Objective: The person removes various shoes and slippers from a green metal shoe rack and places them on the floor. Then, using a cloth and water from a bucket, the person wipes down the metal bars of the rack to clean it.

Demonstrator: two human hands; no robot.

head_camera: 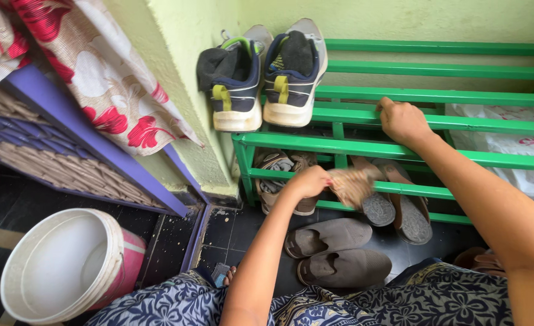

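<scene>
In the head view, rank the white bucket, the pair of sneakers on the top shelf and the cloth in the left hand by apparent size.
1. White bucket, though it is nearest the camera.
2. Pair of sneakers.
3. Cloth, clearly smallest, in the left hand.

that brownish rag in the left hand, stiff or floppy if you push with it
The brownish cloth rag is probably floppy: it bunches and droops from the left hand. Likely light, since a loose grip holds it. It would probably crumple against the green metal rack.

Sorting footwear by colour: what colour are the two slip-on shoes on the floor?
The slip-on shoes are plain grey-brown, seen best in the head view.
</scene>
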